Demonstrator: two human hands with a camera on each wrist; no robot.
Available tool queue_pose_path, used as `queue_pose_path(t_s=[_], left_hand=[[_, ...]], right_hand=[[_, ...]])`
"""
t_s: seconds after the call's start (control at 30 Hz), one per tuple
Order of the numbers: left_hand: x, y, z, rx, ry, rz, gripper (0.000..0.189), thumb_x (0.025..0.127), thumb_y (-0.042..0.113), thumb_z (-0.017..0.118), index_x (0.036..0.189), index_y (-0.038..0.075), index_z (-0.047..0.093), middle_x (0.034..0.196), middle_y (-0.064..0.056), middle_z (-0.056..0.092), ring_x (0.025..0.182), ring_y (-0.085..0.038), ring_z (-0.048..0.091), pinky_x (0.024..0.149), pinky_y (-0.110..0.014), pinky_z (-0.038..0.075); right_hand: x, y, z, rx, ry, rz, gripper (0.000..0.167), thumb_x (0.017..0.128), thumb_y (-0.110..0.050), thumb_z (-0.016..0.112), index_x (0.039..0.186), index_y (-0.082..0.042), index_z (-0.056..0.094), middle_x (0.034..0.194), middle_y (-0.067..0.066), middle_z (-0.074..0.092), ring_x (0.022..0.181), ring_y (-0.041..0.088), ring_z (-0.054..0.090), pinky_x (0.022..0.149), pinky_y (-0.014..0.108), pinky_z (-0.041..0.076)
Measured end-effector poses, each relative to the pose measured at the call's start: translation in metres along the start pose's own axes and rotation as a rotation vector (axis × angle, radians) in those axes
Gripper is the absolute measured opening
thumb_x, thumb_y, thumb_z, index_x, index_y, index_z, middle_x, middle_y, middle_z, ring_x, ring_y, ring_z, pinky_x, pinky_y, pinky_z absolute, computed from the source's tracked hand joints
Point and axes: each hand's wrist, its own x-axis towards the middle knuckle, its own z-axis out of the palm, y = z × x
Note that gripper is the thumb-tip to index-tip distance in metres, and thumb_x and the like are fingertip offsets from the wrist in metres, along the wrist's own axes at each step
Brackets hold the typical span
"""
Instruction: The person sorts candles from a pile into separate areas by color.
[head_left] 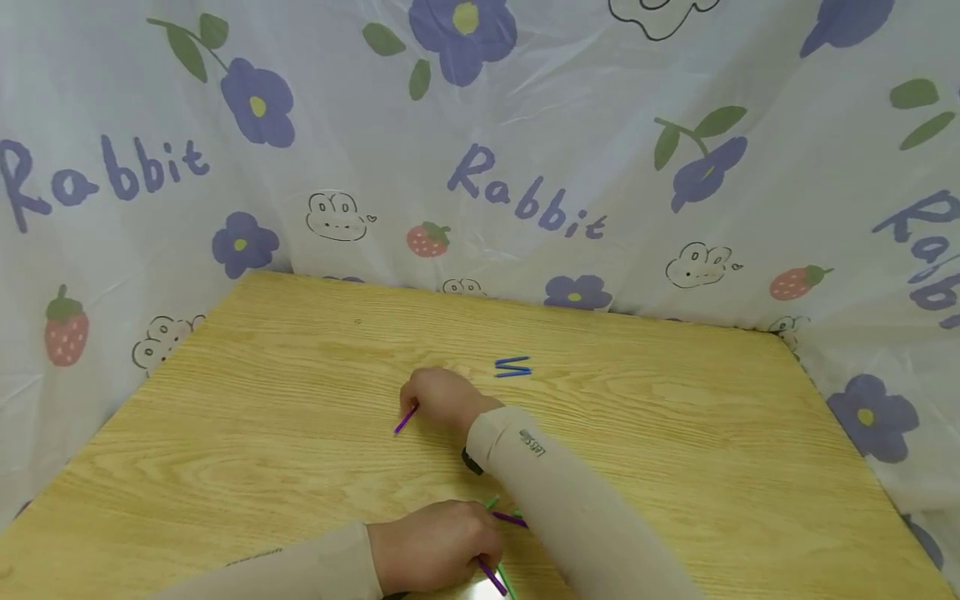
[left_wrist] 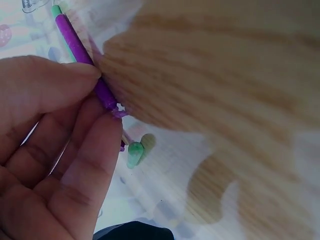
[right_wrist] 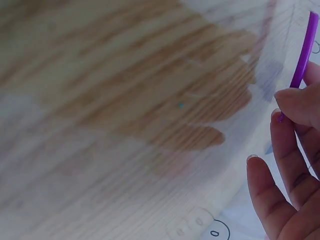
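My right hand (head_left: 442,398) reaches out over the middle of the table and pinches a thin purple stick (head_left: 406,419) between thumb and forefinger. In the right wrist view that purple stick (right_wrist: 303,55) stands up from the fingertips, the other fingers loosely bent. Nearer the front, my left hand (head_left: 438,546) pinches another purple stick (left_wrist: 75,40), its lower end (head_left: 492,577) poking out below the fingers. Green sticks (head_left: 507,581) and a further purple stick (head_left: 510,519) lie around the left hand, partly hidden by it and the right sleeve.
Three blue sticks (head_left: 513,367) form a zigzag on the wooden table (head_left: 675,433), beyond and right of the right hand. A white curtain (head_left: 360,158) printed with flowers, rabbits and strawberries hangs along the table's far and side edges. The right forearm (head_left: 585,508) crosses the front middle.
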Motion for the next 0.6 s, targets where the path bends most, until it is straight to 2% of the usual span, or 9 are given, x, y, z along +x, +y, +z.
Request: queue_pose_path(t_s=[0.23, 0.33, 0.6], left_hand=[[0.0, -0.0001, -0.0005, -0.007, -0.001, -0.003, 0.02, 0.08, 0.005, 0.069, 0.071, 0.022, 0.064, 0.07, 0.017, 0.056, 0.074, 0.004, 0.048, 0.068, -0.005, 0.033], [-0.0001, -0.0002, -0.001, -0.027, -0.008, -0.008, 0.02, 0.08, 0.004, 0.069, 0.071, 0.022, 0.065, 0.07, 0.017, 0.056, 0.074, 0.005, 0.048, 0.068, -0.005, 0.033], [-0.0009, 0.0002, -0.0001, 0.002, 0.007, -0.012, 0.02, 0.079, 0.006, 0.069, 0.07, 0.023, 0.065, 0.069, 0.017, 0.055, 0.072, 0.004, 0.048, 0.066, -0.005, 0.032]], right_hand=[[0.0028, 0.0015, 0.0009, 0.053, -0.027, 0.01, 0.019, 0.089, -0.005, 0.065, 0.081, -0.019, 0.074, 0.082, -0.012, 0.064, 0.08, 0.005, 0.055, 0.075, 0.016, 0.045], [0.0049, 0.0054, 0.005, 0.058, -0.012, -0.013, 0.021, 0.088, -0.004, 0.066, 0.079, -0.021, 0.073, 0.079, -0.014, 0.063, 0.078, 0.004, 0.055, 0.074, 0.017, 0.045], [0.0046, -0.0006, 0.0027, 0.061, -0.034, 0.012, 0.022, 0.09, -0.001, 0.062, 0.084, -0.018, 0.075, 0.086, -0.011, 0.067, 0.083, 0.004, 0.056, 0.076, 0.015, 0.044]])
